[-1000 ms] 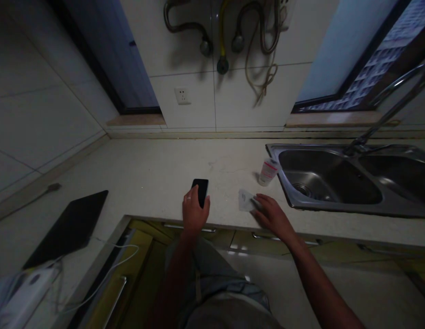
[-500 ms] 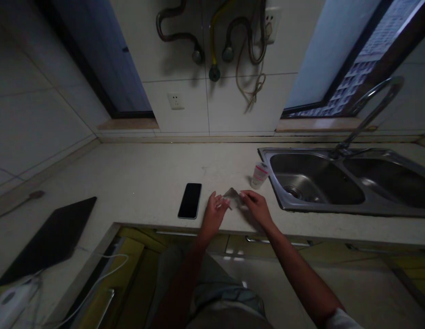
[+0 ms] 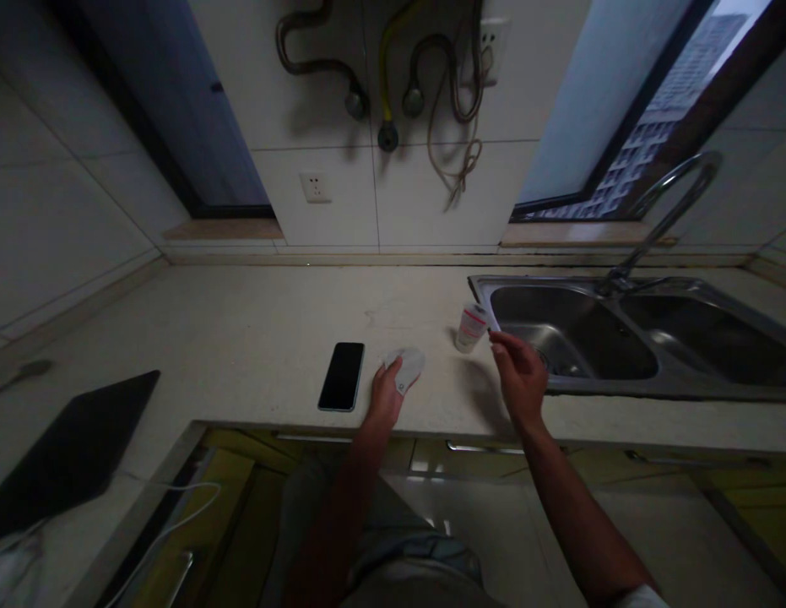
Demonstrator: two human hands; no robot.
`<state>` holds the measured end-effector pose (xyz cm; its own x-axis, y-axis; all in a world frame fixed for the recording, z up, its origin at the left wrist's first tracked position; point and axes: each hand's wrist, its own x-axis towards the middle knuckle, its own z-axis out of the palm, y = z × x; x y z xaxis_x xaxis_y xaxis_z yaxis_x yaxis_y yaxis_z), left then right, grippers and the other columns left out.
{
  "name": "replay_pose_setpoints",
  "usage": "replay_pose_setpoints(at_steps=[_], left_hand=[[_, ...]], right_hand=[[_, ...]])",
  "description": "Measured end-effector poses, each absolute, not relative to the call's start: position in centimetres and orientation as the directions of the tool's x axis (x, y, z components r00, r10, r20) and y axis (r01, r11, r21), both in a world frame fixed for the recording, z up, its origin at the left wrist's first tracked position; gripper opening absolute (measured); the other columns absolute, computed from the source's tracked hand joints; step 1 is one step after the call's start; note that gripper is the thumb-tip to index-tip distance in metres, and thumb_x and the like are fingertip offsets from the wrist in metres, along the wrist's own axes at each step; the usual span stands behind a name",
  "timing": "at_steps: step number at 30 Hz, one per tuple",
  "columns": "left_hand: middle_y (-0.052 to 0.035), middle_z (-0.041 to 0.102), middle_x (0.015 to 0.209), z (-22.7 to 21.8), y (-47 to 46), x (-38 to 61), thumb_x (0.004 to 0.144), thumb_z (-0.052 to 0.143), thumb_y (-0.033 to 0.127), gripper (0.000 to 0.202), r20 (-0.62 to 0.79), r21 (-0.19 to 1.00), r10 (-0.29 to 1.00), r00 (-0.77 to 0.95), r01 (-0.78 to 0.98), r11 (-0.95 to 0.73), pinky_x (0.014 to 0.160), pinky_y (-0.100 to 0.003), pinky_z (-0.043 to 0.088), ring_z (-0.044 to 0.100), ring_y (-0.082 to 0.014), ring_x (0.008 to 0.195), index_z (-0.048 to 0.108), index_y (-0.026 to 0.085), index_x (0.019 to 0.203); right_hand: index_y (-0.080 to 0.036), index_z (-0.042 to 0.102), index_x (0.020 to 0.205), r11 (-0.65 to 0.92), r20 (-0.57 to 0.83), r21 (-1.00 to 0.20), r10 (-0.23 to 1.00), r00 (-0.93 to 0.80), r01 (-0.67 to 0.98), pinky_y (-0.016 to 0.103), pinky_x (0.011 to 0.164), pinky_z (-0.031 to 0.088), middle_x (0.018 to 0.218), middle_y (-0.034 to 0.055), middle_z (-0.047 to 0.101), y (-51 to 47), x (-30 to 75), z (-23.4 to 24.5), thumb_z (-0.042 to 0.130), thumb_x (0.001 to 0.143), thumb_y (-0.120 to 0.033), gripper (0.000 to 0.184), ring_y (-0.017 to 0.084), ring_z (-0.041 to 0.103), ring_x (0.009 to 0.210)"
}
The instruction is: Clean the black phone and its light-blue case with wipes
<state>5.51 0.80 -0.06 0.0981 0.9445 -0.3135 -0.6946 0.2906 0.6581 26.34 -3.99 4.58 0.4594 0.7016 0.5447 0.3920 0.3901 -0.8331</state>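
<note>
In my left hand [image 3: 387, 395] is a thin, pale, rounded sheet [image 3: 410, 363] with a small dark mark near its lower edge; my thumb presses on it just above the counter. Its material is not clear. My right hand [image 3: 521, 376] is raised by the sink's near left corner, fingertips pinched together; whether anything tiny is between them is hidden. Just left of those fingertips stands a small see-through cup [image 3: 470, 329] with a red band. A dark-screened phone [image 3: 342, 377] lies flat to the left of my left hand.
The double steel sink [image 3: 576, 384] with its curved tap [image 3: 671, 198] is set in the counter on the right. A flat black panel [image 3: 73, 452] and a white cable [image 3: 206, 504] are at the left. Pipes [image 3: 322, 66] and a socket [image 3: 315, 187] are on the wall.
My right hand has let go of the sheet and moved right, past the cup. The sheet now lies spread out in my left hand alone. The view has shifted slightly.
</note>
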Motion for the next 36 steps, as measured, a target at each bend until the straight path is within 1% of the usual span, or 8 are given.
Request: replay_pose_setpoints(at_steps=[2, 6, 9, 12, 16, 22, 27, 36], left_hand=[[-0.0166, 0.074, 0.104, 0.1, 1.2, 5.8, 0.074, 0.075, 0.038, 0.034, -0.287, 0.72, 0.951, 0.114, -0.63, 0.293, 0.1, -0.047, 0.049, 0.066, -0.0296, 0.11, 0.069, 0.011, 0.093], [-0.0157, 0.075, 0.091, 0.0, 2.1, 6.9, 0.069, 0.076, 0.049, 0.042, -0.216, 0.855, 0.972, 0.096, -0.462, 0.236, 0.1, -0.044, 0.048, 0.068, -0.0302, 0.102, 0.071, 0.01, 0.084], [-0.0113, 0.074, 0.088, -0.1, 2.6, 7.2, 0.068, 0.078, 0.041, 0.035, -0.248, 0.857, 0.967, 0.056, -0.452, 0.246, 0.095, -0.045, 0.051, 0.068, -0.0273, 0.095, 0.069, 0.012, 0.085], [-0.0107, 0.072, 0.098, 0.4, 2.9, 6.7, 0.073, 0.074, 0.033, 0.03, -0.33, 0.76, 0.934, 0.135, -0.549, 0.348, 0.089, -0.05, 0.055, 0.068, -0.0256, 0.095, 0.064, 0.014, 0.095], [-0.0153, 0.069, 0.11, 1.5, 3.1, 6.0, 0.081, 0.068, 0.032, 0.027, -0.384, 0.659, 0.874, 0.298, -0.574, 0.485, 0.089, -0.054, 0.055, 0.067, -0.0267, 0.101, 0.062, 0.013, 0.1], [-0.0174, 0.067, 0.121, 2.1, 2.6, 7.2, 0.089, 0.059, 0.048, 0.042, -0.282, 0.584, 0.816, 0.505, -0.585, 0.564, 0.093, -0.053, 0.054, 0.065, -0.0298, 0.111, 0.064, 0.013, 0.112], [-0.0175, 0.066, 0.125, 1.7, 2.2, 8.5, 0.084, 0.068, 0.046, 0.048, -0.22, 0.621, 0.888, 0.403, -0.645, 0.446, 0.093, -0.05, 0.055, 0.064, -0.0303, 0.113, 0.062, 0.014, 0.12], [-0.0184, 0.072, 0.107, 0.6, 2.3, 9.2, 0.081, 0.07, 0.052, 0.05, -0.234, 0.692, 0.948, 0.216, -0.647, 0.319, 0.091, -0.046, 0.056, 0.065, -0.0304, 0.111, 0.066, 0.009, 0.107]], right_hand=[[-0.024, 0.061, 0.123, 0.332, 0.477, -0.877, 0.689, 0.546, 0.348, 0.046, 0.096, 0.051, 0.125, 0.0101, 0.064, -2.3, 28.1, 4.1, 0.071, 0.081, -0.044, 0.047, 0.025, 0.062, 0.112], [-0.025, 0.055, 0.128, 0.184, 0.283, -0.951, 0.844, 0.456, 0.249, 0.051, 0.101, 0.046, 0.129, 0.0108, 0.062, 1.7, 29.5, 2.5, 0.084, 0.062, -0.046, 0.075, 0.028, 0.059, 0.117], [-0.021, 0.065, 0.109, 0.132, 0.19, -0.973, 0.923, 0.336, 0.19, 0.049, 0.09, 0.053, 0.102, 0.0083, 0.072, 3.5, 29.2, 1.8, 0.084, 0.06, -0.045, 0.058, 0.025, 0.068, 0.093], [-0.019, 0.071, 0.09, 0.132, 0.179, -0.977, 0.933, 0.312, 0.165, 0.045, 0.084, 0.055, 0.087, 0.0069, 0.075, 3.4, 28.4, 2.2, 0.084, 0.06, -0.044, 0.042, 0.024, 0.07, 0.081], [-0.018, 0.073, 0.093, 0.171, 0.158, -0.985, 0.941, 0.298, -0.019, 0.044, 0.085, 0.056, 0.092, 0.0078, 0.078, 1.8, 26.8, 3.7, 0.084, 0.062, -0.047, 0.044, 0.027, 0.073, 0.087], [-0.019, 0.073, 0.103, 0.259, 0.206, -0.949, 0.94, 0.271, -0.178, 0.048, 0.096, 0.054, 0.105, 0.0101, 0.077, 1.1, 23.8, 4.7, 0.085, 0.064, -0.046, 0.049, 0.031, 0.071, 0.102], [-0.017, 0.072, 0.104, 0.246, 0.174, -0.944, 0.936, 0.306, -0.217, 0.048, 0.097, 0.054, 0.112, 0.0115, 0.076, 1.5, 22.3, 3.1, 0.086, 0.064, -0.044, 0.049, 0.03, 0.071, 0.104], [-0.019, 0.074, 0.099, 0.196, 0.143, -0.966, 0.947, 0.289, -0.167, 0.046, 0.095, 0.055, 0.106, 0.0103, 0.077, 0.9, 21.2, 2.3, 0.082, 0.07, -0.042, 0.038, 0.027, 0.073, 0.096]])
